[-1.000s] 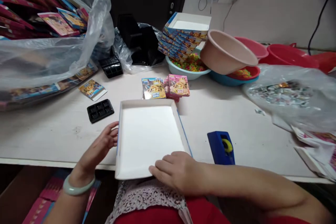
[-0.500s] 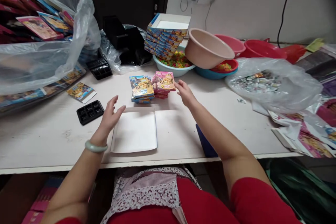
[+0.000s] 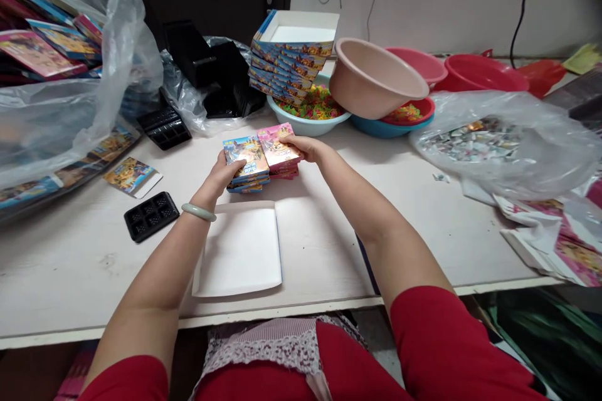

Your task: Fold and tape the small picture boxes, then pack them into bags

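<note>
Two short stacks of small printed boxes stand side by side on the table. My left hand [image 3: 222, 174] grips the stack of blue boxes [image 3: 247, 156] from its left side, thumb lying over the top one. From the right, my right hand [image 3: 303, 146] is closed on the stack of pink boxes [image 3: 276, 143], its fingers at the top box's edge. Just in front of the stacks lies a shallow white open tray box [image 3: 242, 254] with nothing in it. A black six-cell plastic tray [image 3: 151, 216] and a single blue printed box [image 3: 132, 177] lie to the left.
Behind stand a pile of blue box trays [image 3: 291, 62], a pale basin [image 3: 305, 125] of colourful bands and a tilted beige basin [image 3: 376, 81]. Clear plastic bags sit left [image 3: 61, 106] and right [image 3: 493, 169]. Black plastic trays [image 3: 197, 66] are heaped at the back left.
Both hands have come in from the sides and closed on the stacks, the left on the blue boxes, the right on the pink. The camera view has shifted slightly.
</note>
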